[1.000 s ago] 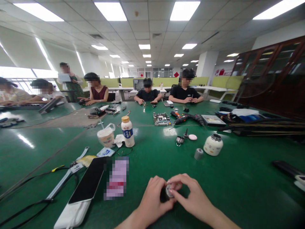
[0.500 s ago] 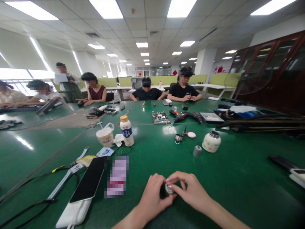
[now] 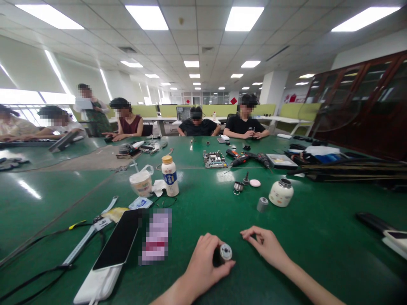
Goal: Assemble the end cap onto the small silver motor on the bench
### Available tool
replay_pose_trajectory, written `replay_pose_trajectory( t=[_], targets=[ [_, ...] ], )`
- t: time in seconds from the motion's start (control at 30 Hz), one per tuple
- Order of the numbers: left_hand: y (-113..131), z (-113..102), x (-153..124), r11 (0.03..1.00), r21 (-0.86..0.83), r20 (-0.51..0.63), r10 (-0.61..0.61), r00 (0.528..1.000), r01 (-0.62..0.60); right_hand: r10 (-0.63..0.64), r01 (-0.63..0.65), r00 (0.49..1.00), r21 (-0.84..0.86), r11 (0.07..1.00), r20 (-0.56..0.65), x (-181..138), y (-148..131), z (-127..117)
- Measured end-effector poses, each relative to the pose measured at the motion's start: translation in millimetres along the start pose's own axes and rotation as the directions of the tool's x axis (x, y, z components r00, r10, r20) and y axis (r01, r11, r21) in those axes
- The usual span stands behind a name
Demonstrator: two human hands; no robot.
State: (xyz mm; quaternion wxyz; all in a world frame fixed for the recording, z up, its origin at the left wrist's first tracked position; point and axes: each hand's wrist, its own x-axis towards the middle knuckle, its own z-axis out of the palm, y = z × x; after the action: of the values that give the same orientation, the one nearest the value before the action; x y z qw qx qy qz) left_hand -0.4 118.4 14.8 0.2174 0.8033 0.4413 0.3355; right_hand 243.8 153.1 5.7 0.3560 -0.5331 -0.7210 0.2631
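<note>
My left hand (image 3: pixel 203 266) pinched the small dark, silver-faced cylinder (image 3: pixel 225 253), best held steady with its face toward me, while my right hand (image 3: pixel 268 248) rested just beside it, loosely curled and empty.

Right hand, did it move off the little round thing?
Yes. The right hand left the small round part in the left hand and shifted right, toward the white jar.

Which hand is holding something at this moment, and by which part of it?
The left hand grips a small dark cylinder around its body, silver end exposed. The right hand is apart from it and seems empty.
</note>
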Motion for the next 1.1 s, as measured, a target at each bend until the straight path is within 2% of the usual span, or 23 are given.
replay_pose_trajectory(
  t=[0.1,0.23,0.4,0.5,0.6,0.77,1.1],
  targets=[
    [0,1,0,1.000,0.001,-0.007,0.004,1.000,-0.004,-0.015,0.015,1.000,0.007,1.000,0.003,-4,6,4],
    [2,1,0,1.000,0.009,-0.005,-0.006,1.000,0.006,0.019,-0.020,1.000,0.034,0.999,0.014,-2,-2,4],
    [-1,2,1,1.000,0.009,-0.003,-0.005,1.000,0.005,0.101,-0.104,0.995,0.210,0.972,0.023,-4,-37,7],
    [-4,4,-1,1.000,0.008,-0.008,0.019,1.000,-0.019,0.038,-0.056,0.996,0.245,0.968,0.075,-8,-64,14],
    [-7,6,-1,0.999,0.019,-0.017,0.033,0.999,-0.033,-0.020,-0.005,0.992,0.208,0.978,0.121,-11,-79,22],
    [-7,6,-1,0.998,0.046,-0.009,0.046,0.999,-0.045,-0.035,0.015,0.993,0.178,0.984,0.109,-12,-78,30],
    [-4,4,-1,1.000,0.006,-0.010,0.031,0.999,-0.031,-0.075,0.060,0.989,0.114,0.992,0.128,-14,-75,28]
  ],
)
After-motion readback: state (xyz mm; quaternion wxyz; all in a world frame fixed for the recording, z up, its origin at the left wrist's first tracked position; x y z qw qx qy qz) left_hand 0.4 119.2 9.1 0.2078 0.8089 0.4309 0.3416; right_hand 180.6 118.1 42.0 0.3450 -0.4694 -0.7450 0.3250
